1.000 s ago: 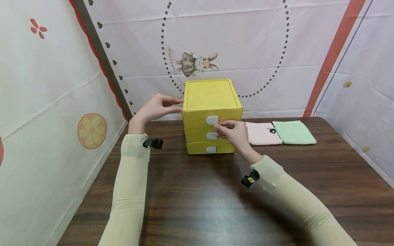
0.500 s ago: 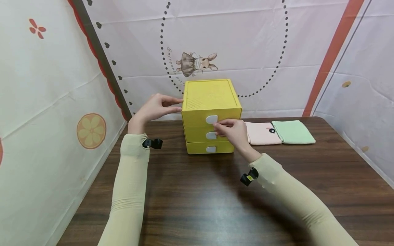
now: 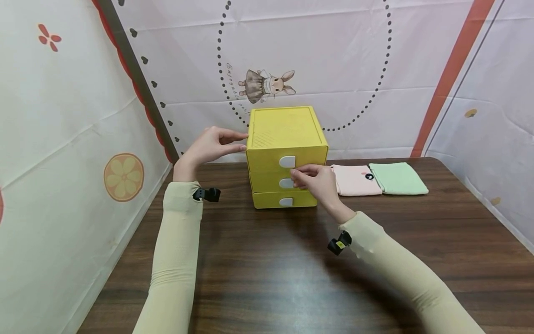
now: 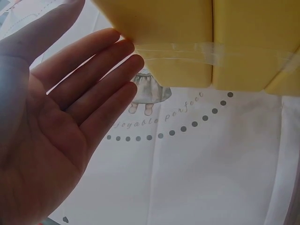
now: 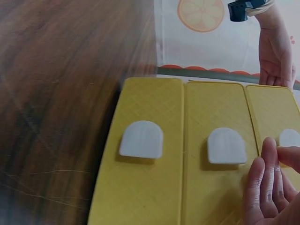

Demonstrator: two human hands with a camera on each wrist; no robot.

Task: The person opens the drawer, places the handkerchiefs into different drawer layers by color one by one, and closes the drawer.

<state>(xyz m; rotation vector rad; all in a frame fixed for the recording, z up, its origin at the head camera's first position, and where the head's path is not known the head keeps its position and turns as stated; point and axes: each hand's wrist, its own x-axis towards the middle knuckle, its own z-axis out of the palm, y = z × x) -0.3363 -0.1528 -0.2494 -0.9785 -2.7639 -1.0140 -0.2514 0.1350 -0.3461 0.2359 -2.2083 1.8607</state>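
Looks light, stiff; take drawer box [image 3: 288,127] at top handle [image 3: 287,161], beside right hand [image 3: 320,182] (cannot tell if gripping); brace at left with straight-fingered left hand [image 3: 208,146].

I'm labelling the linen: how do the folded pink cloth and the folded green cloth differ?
The pink cloth shows a dark round mark; the green cloth shows none on its visible top. The pink cloth lies nearer the yellow drawer unit; the green cloth is farther off, to the head view's right. Both lie folded flat on the wooden table.
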